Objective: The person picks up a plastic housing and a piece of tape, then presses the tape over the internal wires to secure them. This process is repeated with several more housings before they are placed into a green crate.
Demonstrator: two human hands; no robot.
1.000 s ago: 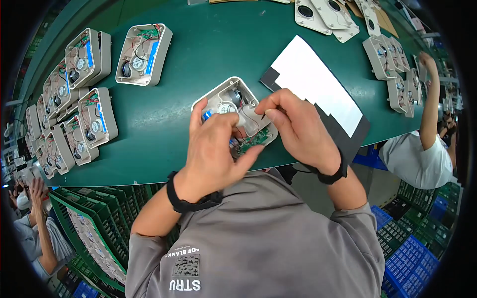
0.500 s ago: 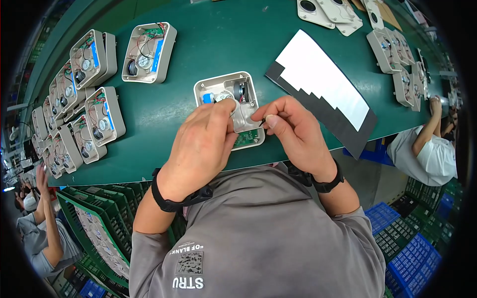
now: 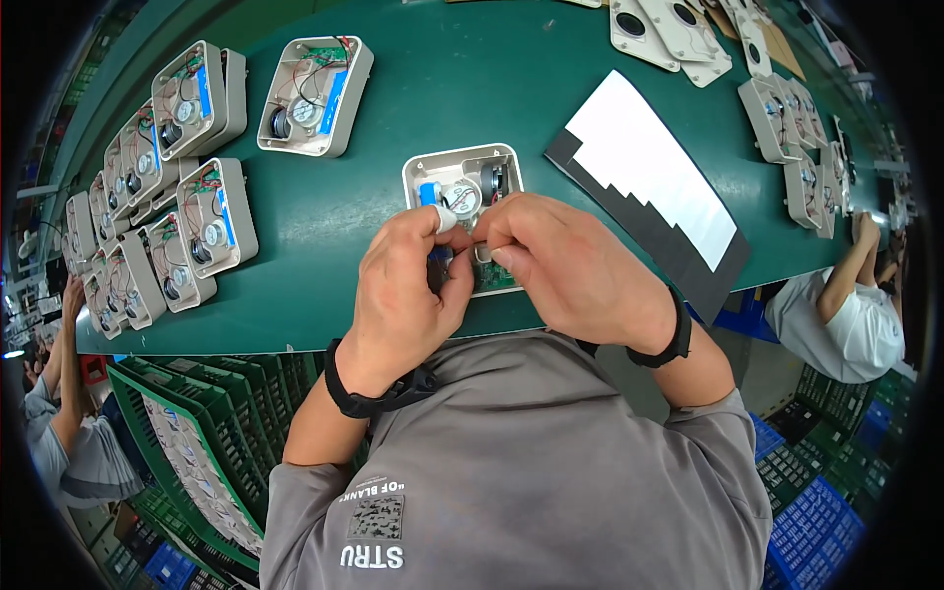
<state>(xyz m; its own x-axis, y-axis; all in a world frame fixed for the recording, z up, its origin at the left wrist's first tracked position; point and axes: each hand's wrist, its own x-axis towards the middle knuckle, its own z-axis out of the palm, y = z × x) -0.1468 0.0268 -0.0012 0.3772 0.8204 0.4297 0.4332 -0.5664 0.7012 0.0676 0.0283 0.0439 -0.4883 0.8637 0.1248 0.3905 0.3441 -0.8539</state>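
An open off-white plastic case lies in front of me, holding a round white part, a black cylindrical part, a blue piece and a green circuit board. Over the near part of the case, my left hand has its thumb and fingers curled together, with a white cover on one fingertip. Against it my right hand pinches with thumb and forefinger just above the board. Whatever is between the fingertips of either hand is hidden.
Several similar open cases with wires stand stacked at the left, one more case beside them. A white sheet on a dark backing lies right. Off-white panels and more cases sit far right. Green crates stand below left.
My right hand has moved left and inward, closing in on my left fingertips over the board. The round white part shows more fully. The whole view has shifted slightly.
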